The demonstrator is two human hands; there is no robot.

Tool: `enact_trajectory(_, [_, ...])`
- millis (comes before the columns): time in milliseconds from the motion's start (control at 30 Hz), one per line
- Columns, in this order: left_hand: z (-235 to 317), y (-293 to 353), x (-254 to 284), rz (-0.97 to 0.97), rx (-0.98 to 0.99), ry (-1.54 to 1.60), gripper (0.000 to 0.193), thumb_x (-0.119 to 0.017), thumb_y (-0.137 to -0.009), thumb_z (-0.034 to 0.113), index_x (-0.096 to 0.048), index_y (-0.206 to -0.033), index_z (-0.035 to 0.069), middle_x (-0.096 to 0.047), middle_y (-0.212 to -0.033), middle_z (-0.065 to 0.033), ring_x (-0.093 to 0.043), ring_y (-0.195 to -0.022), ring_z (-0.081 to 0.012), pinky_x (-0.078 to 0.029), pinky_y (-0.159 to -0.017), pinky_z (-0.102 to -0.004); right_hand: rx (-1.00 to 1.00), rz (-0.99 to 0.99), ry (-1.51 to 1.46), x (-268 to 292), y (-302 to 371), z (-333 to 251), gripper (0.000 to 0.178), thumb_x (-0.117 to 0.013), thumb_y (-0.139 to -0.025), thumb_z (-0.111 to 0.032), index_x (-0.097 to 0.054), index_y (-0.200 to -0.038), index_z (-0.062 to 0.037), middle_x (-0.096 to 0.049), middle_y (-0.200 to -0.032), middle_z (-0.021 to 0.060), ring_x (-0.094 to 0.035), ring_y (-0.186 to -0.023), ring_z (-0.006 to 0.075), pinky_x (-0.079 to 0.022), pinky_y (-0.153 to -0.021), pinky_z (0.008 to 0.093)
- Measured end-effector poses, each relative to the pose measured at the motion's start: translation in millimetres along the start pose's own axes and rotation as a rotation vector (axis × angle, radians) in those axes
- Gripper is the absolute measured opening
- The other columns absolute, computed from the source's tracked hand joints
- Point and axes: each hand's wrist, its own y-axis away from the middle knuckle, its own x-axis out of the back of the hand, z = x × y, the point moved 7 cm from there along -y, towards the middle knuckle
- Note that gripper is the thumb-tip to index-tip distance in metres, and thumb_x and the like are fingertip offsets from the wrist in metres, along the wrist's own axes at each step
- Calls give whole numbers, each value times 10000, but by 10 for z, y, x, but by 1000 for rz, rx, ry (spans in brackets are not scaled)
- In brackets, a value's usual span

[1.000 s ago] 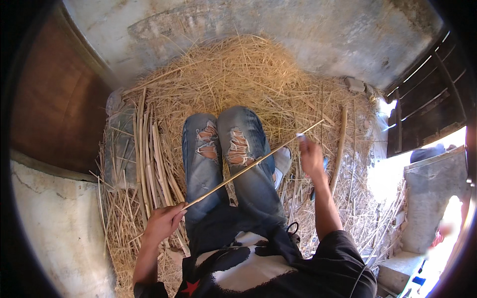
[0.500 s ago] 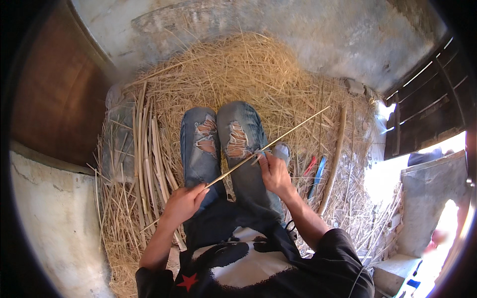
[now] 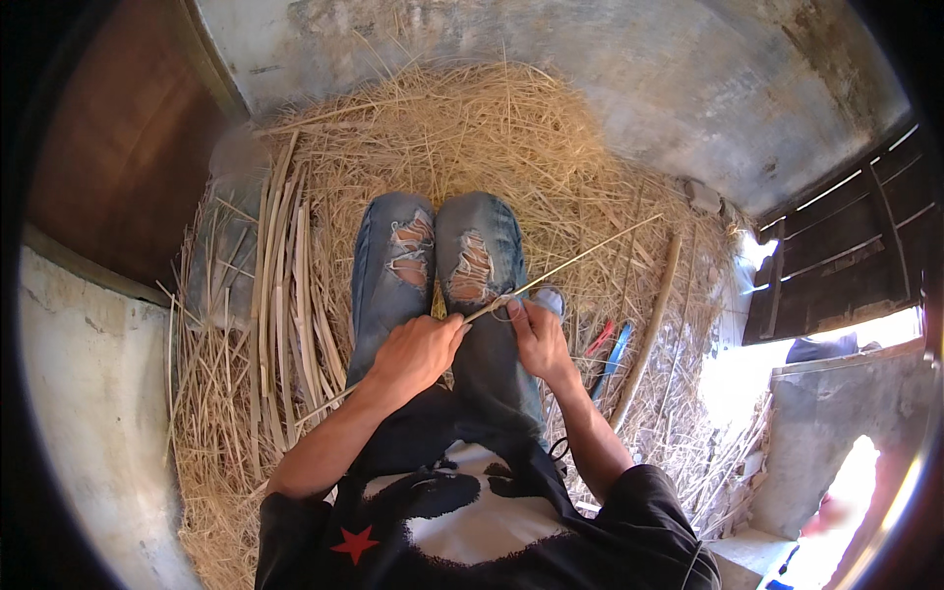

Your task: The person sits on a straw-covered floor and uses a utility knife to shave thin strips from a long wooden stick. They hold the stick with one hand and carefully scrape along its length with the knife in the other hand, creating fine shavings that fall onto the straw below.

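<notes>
A long, thin pale strip of split cane or bamboo (image 3: 590, 254) slants across my knees, its far end up to the right and its near end passing under my left forearm. My left hand (image 3: 418, 352) is closed round it over my lap. My right hand (image 3: 539, 339) pinches the strip just beyond, above my right thigh, thumb pressed forward. A small thin curl or edge shows by the right fingertips; I cannot make out what it is. The two hands are a short gap apart.
Long split strips (image 3: 280, 305) lie in a bundle at the left. Loose straw (image 3: 482, 113) covers the floor. On the right lie a red-handled tool (image 3: 601, 337), a blue tool (image 3: 617, 352) and a wooden pole (image 3: 651, 329). A wall (image 3: 551, 39) stands ahead.
My left hand has slid up along the strip toward my right hand, closing most of the gap. The right hand stays pinched on it near my thigh. The view has shifted slightly.
</notes>
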Motion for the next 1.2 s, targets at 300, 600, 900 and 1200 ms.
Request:
enact_trajectory(300, [-26, -88, -89, 24, 9, 77, 279, -609, -1020, 281, -680, -926, 28, -677, -738, -227, -666, -718, -451, -528, -665, -541, 296, -130, -119, -190, -4, 364, 428, -513, -1074, -398, -608, -875, -30, -464, -588, 56, -457, -512, 164, -349, -498, 314])
enact_trajectory(600, [-224, 125, -34, 46, -43, 357, 346, -601, -1047, 274, -637, -848, -8, -592, -655, -246, -581, -616, -470, -413, -560, -523, -275, 316, -871, 319, -11, 683, 260, -623, -1018, -349, -577, -995, -94, -416, -642, -47, -351, -476, 66, -279, -412, 235])
enact_trajectory(900, [-76, 200, 134, 65, -45, 564, 362, -579, -1068, 251, -587, -842, -31, -521, -625, -216, -479, -539, -415, -365, -526, -459, 35, 591, -477, 672, -84, 213, 248, -748, -953, -191, -676, -1107, -11, -578, -673, -36, -506, -605, 29, -390, -523, 225])
enact_trajectory(1200, [-106, 230, 127, 31, 10, 675, 372, -543, -1096, 310, -657, -961, -17, -505, -579, -69, -488, -496, -161, -378, -500, -332, -105, 707, -460, 741, -192, 225, 187, -777, -947, -169, -758, -1031, -2, -690, -738, 3, -560, -621, 41, -407, -550, 204])
